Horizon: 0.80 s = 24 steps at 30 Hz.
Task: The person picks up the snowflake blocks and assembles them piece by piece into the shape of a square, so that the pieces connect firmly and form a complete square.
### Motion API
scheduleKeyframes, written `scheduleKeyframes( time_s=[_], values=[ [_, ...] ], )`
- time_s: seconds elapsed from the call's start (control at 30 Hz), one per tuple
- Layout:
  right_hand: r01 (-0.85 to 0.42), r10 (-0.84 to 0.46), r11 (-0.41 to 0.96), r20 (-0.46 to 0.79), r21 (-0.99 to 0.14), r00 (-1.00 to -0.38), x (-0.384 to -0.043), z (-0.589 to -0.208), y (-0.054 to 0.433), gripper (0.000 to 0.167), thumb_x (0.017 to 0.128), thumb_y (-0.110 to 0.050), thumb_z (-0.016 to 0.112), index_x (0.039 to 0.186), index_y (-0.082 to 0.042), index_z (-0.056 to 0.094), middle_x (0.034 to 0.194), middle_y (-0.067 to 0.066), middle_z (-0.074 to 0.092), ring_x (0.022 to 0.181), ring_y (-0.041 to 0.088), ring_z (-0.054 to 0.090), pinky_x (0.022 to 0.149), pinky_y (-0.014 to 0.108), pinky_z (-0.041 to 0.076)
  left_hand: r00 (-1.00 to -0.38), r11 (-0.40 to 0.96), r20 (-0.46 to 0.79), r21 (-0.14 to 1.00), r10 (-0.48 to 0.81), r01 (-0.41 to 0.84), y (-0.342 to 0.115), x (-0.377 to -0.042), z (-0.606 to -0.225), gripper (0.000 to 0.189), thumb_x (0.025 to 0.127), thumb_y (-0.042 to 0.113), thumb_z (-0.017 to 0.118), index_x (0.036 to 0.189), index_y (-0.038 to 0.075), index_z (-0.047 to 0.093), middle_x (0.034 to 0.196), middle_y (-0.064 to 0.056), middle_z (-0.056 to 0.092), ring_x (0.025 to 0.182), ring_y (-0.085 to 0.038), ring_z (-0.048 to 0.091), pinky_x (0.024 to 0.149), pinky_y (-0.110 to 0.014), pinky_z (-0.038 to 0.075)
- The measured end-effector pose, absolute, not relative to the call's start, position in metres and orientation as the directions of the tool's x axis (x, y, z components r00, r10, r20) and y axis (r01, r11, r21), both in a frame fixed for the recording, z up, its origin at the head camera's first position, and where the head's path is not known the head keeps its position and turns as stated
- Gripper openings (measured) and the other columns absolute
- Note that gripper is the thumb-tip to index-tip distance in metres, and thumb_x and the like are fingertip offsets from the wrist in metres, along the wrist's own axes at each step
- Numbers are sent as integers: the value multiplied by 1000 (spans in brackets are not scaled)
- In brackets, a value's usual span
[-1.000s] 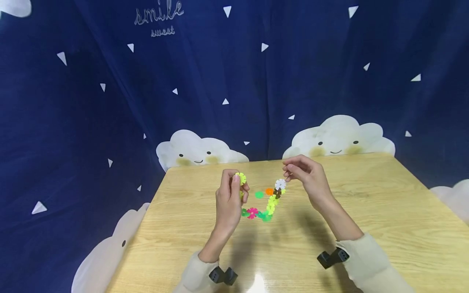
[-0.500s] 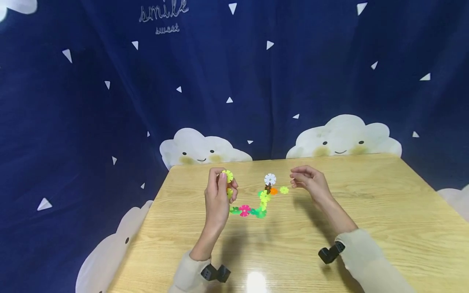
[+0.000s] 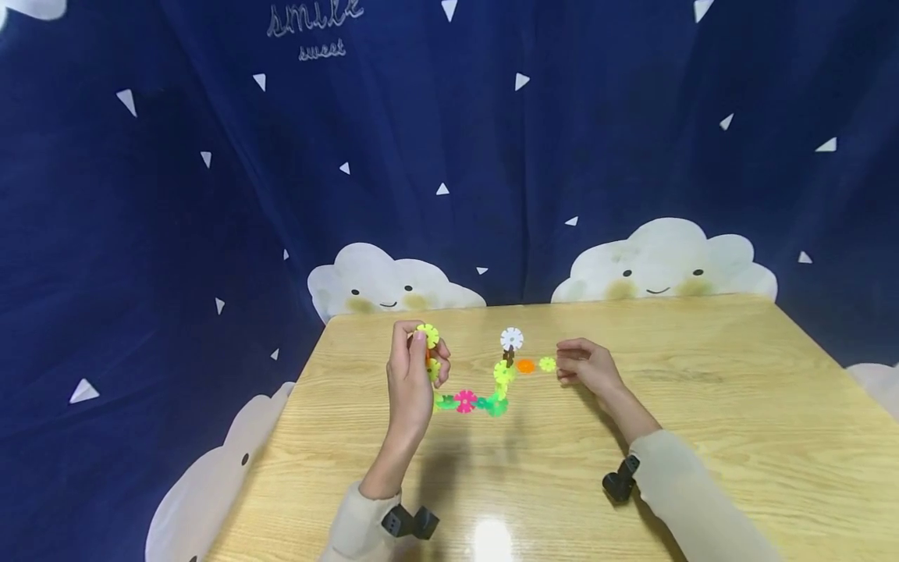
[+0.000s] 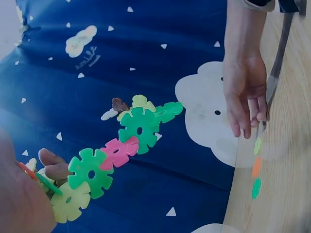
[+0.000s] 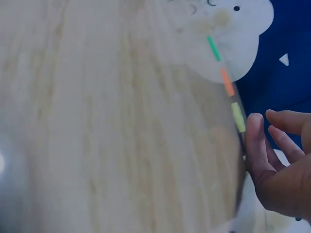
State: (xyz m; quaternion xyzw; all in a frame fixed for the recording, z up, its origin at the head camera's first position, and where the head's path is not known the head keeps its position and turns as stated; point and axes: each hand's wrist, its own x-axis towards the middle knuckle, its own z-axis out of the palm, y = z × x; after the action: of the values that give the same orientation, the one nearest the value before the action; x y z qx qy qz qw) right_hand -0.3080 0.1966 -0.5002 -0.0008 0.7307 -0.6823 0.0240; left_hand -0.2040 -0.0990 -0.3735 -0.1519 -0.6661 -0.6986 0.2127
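Note:
My left hand (image 3: 409,390) holds a chain of interlocking flower-shaped plastic discs above the table, its thumb pressing a yellow disc (image 3: 428,336). From there the chain passes a pink disc (image 4: 118,151) and green discs (image 4: 139,130), then rises to a brown one and a white disc (image 3: 512,339) at its far end. The palm covers part of the chain in the left wrist view. Fingers bent loosely, my right hand (image 3: 591,373) hovers beside a loose yellow disc (image 3: 546,364) and holds nothing. Whether a fingertip touches that disc I cannot tell.
Beyond the yellow disc, a loose orange disc (image 3: 525,366) and a loose green disc (image 4: 256,188) lie in the same row on the wooden table (image 3: 562,484). A dark blue curtain (image 3: 393,140) with clouds and triangles hangs behind the table's back edge.
My left hand has drawn the chain leftward, uncovering the loose orange and yellow discs. My right hand has left the chain's white end and come down near the loose yellow disc.

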Motion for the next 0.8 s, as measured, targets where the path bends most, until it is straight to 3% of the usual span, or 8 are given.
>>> scheduleKeyframes(
  time_s=[0.33,0.6,0.8],
  values=[
    [41,-39,230,-51,-972,-998,-321,-503,190,47,95,6,67,140,6,56,140,30,57,68,14,65,60,26,61,-857,-41,506,858,-102,511,-97,-207,-370,24,114,24,37,111,3,48,82,-18,58,54,-16,49,48,-20,38],
    [0,-24,361,-9,-933,-1000,-325,-506,183,37,89,8,72,126,4,68,129,27,67,55,13,58,48,26,55,-861,-63,498,861,-102,505,-96,-208,-369,26,114,23,37,111,-2,47,82,-19,57,54,-15,49,48,-20,38],
    [-11,-2,457,12,-889,-1000,-324,-509,182,26,91,5,72,117,-1,74,124,27,70,55,14,60,48,28,54,-861,-72,499,859,-99,506,-94,-207,-369,25,114,23,37,111,0,48,82,-17,57,54,-15,48,48,-20,38]
  ],
)
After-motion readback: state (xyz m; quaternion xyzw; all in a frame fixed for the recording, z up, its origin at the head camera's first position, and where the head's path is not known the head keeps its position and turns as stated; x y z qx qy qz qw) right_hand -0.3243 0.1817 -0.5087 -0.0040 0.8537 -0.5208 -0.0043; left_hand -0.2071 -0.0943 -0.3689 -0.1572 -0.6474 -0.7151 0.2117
